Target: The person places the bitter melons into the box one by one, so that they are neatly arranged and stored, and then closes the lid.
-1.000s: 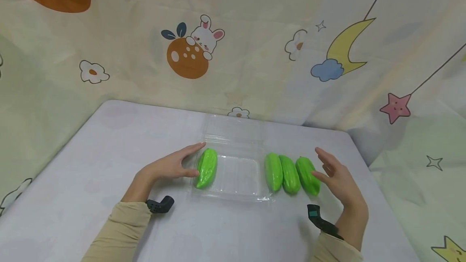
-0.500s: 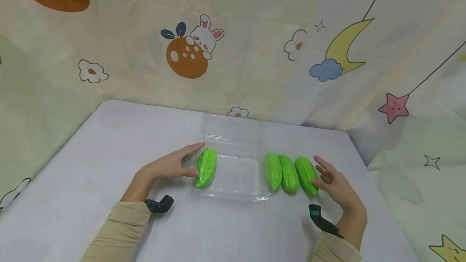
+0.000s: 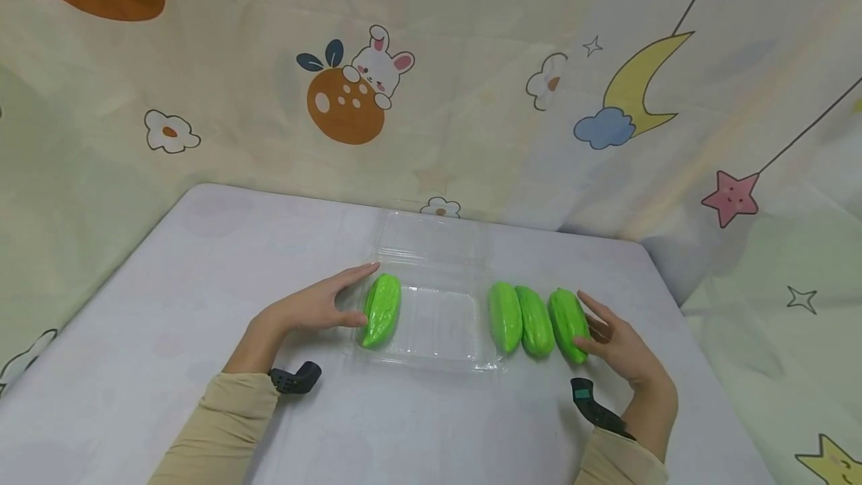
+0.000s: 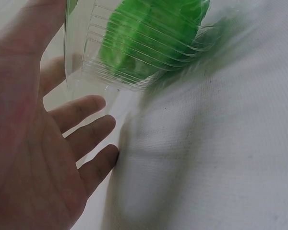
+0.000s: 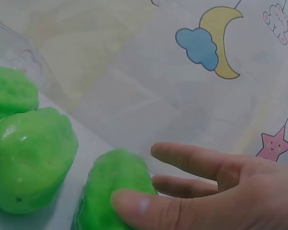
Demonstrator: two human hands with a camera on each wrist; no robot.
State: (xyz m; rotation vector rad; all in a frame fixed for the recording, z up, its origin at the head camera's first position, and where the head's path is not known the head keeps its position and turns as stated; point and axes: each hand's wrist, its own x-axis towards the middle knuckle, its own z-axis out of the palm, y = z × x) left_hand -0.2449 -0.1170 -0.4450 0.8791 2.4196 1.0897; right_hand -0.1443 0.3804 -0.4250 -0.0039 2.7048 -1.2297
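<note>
A clear plastic clamshell box lies with its lid folded back on the table, and one bright green, ridged, elongated vegetable sits at its left end. My left hand is spread at the box's left wall, thumb and index tips right at it; in the left wrist view the other fingers extend loosely below. Three similar green vegetables lie right of the box. My right hand pinches the rightmost green vegetable, thumb over its near face and fingers along its right side.
Two more green vegetables, one against the box's right wall and one beside it, lie side by side. The raised clear lid reaches toward the table's back edge. A printed cloth hangs behind the table.
My right hand has lowered and moved left onto the rightmost green vegetable, closing its fingers about it. That vegetable has turned slightly, away from its neighbour. My left hand stays in place.
</note>
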